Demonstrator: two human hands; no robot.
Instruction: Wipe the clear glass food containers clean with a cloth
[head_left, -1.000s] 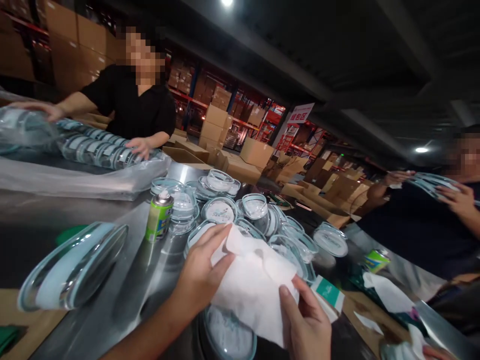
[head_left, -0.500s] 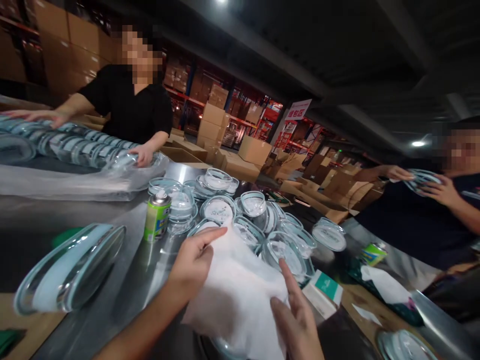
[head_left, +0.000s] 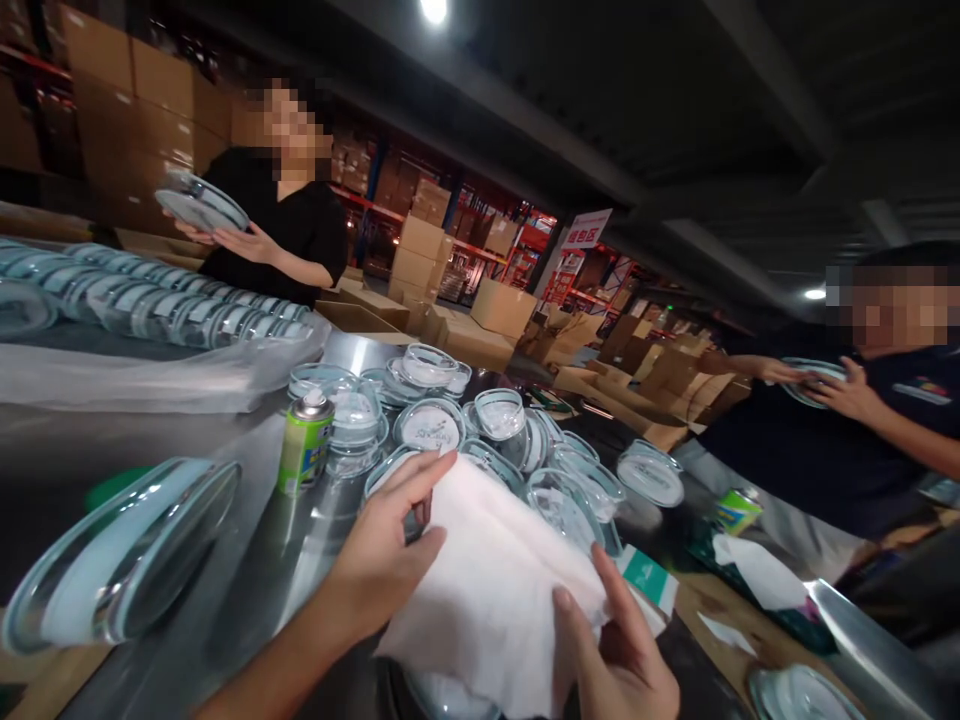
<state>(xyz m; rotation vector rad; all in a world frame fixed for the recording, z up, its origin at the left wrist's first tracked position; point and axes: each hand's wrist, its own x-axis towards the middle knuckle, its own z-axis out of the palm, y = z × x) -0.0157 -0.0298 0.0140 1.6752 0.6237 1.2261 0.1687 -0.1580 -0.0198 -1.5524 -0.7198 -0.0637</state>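
Note:
A white tissue (head_left: 502,560) is spread between my two hands, over a clear round case partly visible beneath it at the bottom. My left hand (head_left: 386,545) grips its upper left edge, index finger stretched along the top. My right hand (head_left: 619,640) pinches its right side between thumb and fingers. Just beyond the tissue lies a pile of clear round cases (head_left: 431,425) with pale blue rims. A green spray can (head_left: 306,440) stands upright left of the pile. At the left lies a larger clear case (head_left: 124,560) with a pale blue band.
A teal and white box (head_left: 651,582) sits right of the tissue. Long rows of clear cases (head_left: 150,300) fill the left back. Two co-workers, one far left (head_left: 277,230) and one right (head_left: 847,440), each hold a round case. A second spray can (head_left: 739,510) stands at the right.
The tissue is stretched flatter, its raised peak gone, and my right hand has shifted slightly right. The left co-worker has lifted a round case from the rows; the right one has lowered theirs slightly.

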